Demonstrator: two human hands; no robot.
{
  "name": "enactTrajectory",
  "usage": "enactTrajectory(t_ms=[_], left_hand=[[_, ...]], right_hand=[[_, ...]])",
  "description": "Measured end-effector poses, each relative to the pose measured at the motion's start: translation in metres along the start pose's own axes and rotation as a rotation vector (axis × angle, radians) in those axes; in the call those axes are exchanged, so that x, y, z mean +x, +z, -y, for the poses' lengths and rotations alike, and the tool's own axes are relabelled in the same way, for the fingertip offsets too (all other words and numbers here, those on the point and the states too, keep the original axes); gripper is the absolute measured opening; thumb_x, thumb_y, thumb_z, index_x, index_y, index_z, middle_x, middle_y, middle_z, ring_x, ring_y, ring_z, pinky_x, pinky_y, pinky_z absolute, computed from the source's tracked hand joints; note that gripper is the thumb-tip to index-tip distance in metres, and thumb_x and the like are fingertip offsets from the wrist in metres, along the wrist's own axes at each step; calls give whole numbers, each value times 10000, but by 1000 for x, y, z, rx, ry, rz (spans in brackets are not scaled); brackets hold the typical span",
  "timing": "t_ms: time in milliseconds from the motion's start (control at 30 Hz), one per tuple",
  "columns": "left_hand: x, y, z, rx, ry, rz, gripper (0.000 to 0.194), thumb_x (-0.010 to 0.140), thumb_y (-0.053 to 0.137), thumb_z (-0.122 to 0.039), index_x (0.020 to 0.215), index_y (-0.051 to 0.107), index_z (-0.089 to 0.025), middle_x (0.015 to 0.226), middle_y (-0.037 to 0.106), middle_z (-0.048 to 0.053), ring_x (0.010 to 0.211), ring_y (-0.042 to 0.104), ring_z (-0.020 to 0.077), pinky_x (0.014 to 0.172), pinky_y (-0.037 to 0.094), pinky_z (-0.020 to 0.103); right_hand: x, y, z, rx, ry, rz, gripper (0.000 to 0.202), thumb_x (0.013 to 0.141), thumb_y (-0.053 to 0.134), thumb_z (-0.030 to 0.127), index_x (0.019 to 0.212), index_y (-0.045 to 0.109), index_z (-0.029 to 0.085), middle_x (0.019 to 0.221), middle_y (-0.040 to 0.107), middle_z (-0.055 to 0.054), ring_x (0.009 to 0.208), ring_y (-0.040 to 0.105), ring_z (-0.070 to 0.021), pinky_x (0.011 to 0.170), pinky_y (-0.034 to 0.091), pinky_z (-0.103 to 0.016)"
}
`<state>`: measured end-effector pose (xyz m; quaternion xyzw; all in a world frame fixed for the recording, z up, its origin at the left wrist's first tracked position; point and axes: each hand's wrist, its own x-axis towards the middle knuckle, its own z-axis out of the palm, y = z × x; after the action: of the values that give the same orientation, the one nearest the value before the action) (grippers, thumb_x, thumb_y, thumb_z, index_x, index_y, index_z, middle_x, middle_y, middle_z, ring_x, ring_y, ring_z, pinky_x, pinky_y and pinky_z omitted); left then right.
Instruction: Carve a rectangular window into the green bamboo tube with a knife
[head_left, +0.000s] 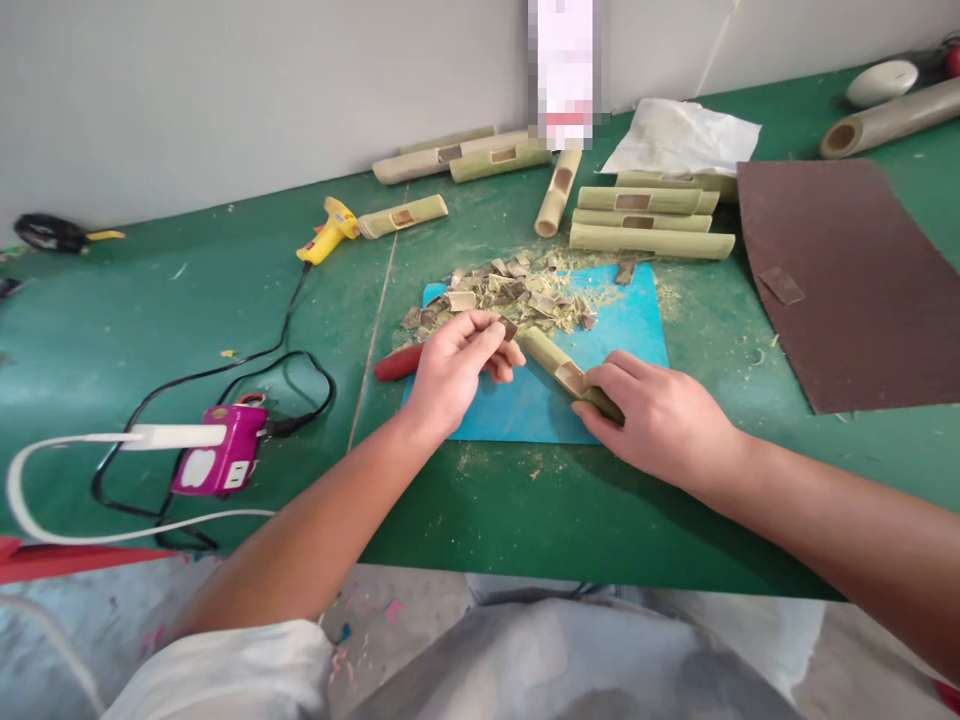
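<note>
My left hand [459, 365] pinches a small dark brown piece [508, 328] between thumb and fingertips, above the blue mat [517, 415]. A bamboo tube [551, 355] with a rectangular opening cut in its side lies tilted over the mat. Around the near end of that tube my right hand [645, 410] is closed, its fingers beside the opening. Just left of my left hand, a red handle [397, 363] sticks out; the rest of that tool is hidden. Behind both hands lies a heap of shavings and brown chips [517, 290].
More cut bamboo tubes [641, 222] lie toward the back. A brown sheet [847, 290] covers the right side of the green table [600, 520]. On the left are a yellow glue gun [330, 232], a purple power adapter [221, 450] with cords, and a black tape measure [51, 233].
</note>
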<state>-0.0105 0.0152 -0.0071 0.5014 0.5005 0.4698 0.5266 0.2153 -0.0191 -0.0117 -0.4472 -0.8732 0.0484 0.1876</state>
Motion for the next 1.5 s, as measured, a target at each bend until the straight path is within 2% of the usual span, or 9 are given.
enactTrajectory(t_ms=[200,367,533,667,900,1033,1167,1300,1500], left_hand=[[4,-6,1,-141,-88,-46,215,773,743,-313,747,620,-138,689,704,20,528,594,71,515,460,172],[3,-7,4,-43,-17,-52,150,748,758,-267,738,675,-142,715,719,20,578,606,74,567,487,184],[-2,-3,3,319,242,-91,117,778,758,-233,867,738,-161,768,725,14,659,645,105,637,533,221],[-1,-3,4,611,521,-45,80,838,708,-174,912,738,-174,892,732,22,797,670,125,729,553,242],[-1,1,11,862,816,20,90,921,626,-175,897,704,-139,831,682,38,769,643,117,743,537,241],[-4,4,13,922,863,157,116,961,568,-201,949,677,-161,851,671,37,798,630,121,771,535,251],[-1,2,13,948,891,76,164,970,538,-188,859,652,-149,796,640,39,752,599,128,743,520,266],[-1,2,12,984,905,150,172,977,518,-191,875,649,-144,782,626,44,744,588,137,716,513,270],[-3,4,10,1008,884,171,186,990,483,-198,923,652,-154,798,621,43,768,589,140,738,511,272]], right_hand=[[0,-1,1,3,3,4,234,921,516,334,860,652,154,818,629,-36,600,516,-121,520,326,-271],[1,-1,0,13,-10,-2,226,920,524,327,865,653,151,818,633,-37,595,514,-119,517,322,-270],[0,-1,1,-9,-37,-29,199,906,548,312,848,646,148,796,620,-31,576,502,-118,510,319,-270],[-1,-1,4,-35,-40,-46,188,902,551,304,836,644,155,780,614,-25,571,499,-120,509,316,-271],[-2,1,7,-52,-47,-73,174,902,553,292,841,642,155,761,612,-20,558,486,-119,496,301,-273],[-2,1,8,-63,-57,-95,182,903,551,287,799,628,158,727,592,-16,542,474,-118,489,294,-276],[-1,1,9,-56,-60,-103,173,906,549,281,824,631,152,742,599,-17,548,480,-114,494,299,-272],[-2,2,8,-61,-61,-90,195,912,539,287,791,617,155,730,587,-18,548,468,-111,497,297,-272],[-2,1,8,-55,-51,-69,198,917,520,288,799,614,160,741,584,-23,563,470,-112,506,295,-270]])
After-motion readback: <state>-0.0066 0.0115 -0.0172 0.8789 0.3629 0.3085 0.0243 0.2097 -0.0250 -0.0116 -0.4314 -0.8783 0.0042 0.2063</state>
